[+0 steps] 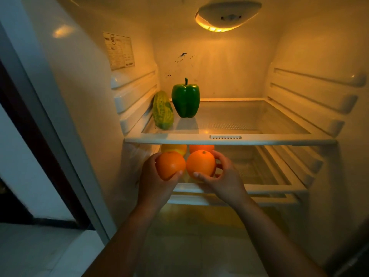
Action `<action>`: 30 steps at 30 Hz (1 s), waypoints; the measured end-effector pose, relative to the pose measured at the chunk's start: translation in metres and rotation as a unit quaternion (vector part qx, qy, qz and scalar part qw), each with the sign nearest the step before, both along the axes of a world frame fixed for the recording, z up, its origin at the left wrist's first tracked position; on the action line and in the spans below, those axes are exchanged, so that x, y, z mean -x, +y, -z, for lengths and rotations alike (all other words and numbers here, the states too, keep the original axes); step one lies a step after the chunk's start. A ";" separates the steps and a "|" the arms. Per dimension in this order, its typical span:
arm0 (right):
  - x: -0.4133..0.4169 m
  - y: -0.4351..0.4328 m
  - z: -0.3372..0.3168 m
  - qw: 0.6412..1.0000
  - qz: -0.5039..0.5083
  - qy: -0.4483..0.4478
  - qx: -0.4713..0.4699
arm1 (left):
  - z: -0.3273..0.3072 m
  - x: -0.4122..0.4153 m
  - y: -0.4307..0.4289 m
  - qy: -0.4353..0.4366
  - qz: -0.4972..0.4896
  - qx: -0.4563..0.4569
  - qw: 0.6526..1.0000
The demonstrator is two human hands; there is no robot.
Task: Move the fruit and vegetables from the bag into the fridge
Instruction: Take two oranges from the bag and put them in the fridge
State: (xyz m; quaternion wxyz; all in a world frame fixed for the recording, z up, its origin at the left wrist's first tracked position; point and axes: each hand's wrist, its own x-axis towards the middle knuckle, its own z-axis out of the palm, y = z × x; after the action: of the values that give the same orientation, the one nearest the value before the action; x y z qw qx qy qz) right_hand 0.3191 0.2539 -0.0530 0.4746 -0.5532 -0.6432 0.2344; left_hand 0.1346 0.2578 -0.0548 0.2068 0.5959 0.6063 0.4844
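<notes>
Arms: 2 bare forearms reach up from the bottom edge into the open fridge (311,56).
Left hand (153,176): fingers curled around the left orange (170,165), thumb on its front, holding it from the left and below.
Right hand (223,176): fingers wrapped around the right orange (200,164), thumb low on its front, other fingers on its right side.
2 oranges: side by side, almost touching, held at the front of the lower shelf (259,187), just under the top shelf (225,139). I cannot tell if they rest on the shelf.
Behind them: 2 more round fruits on the lower shelf, a yellow-orange one (174,148) on the left and an orange one (201,147) on the right, both partly hidden by the top shelf edge.
Top shelf: a green pepper (185,100) stands upright, stem up, at the back left. A bumpy yellow-green gourd (162,109) lies just beside it on its left, near the fridge wall.
Light (227,16): glowing yellow in the ceiling.
Sticker (119,50): on the left inner wall, words too small to read.
Bag: not in view.
</notes>
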 end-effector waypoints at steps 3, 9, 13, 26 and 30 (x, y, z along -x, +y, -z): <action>-0.003 0.002 0.003 1.000 -0.003 -0.024 -0.005 | 0.001 0.000 -0.001 -0.017 0.000 0.009 1.000; -0.002 0.005 0.004 0.999 -0.005 -0.027 -0.024 | 0.003 0.004 -0.008 0.012 -0.005 0.000 1.000; -0.002 0.007 0.007 0.999 -0.005 -0.022 -0.028 | 0.005 0.005 -0.010 -0.001 0.007 0.009 1.000; -0.006 -0.002 0.005 0.997 -0.003 -0.063 -0.046 | 0.000 0.010 -0.021 0.043 -0.002 -0.026 0.999; -0.009 -0.010 0.008 0.997 0.024 -0.065 -0.042 | 0.007 0.014 -0.037 0.017 0.010 -0.057 0.998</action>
State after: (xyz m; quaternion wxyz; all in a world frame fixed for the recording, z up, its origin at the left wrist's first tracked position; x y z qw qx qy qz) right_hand 0.3277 0.2435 -0.0609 0.4604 -0.5618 -0.6685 0.1597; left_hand 0.1211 0.2204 -0.0622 0.1669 0.6210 0.5747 0.5062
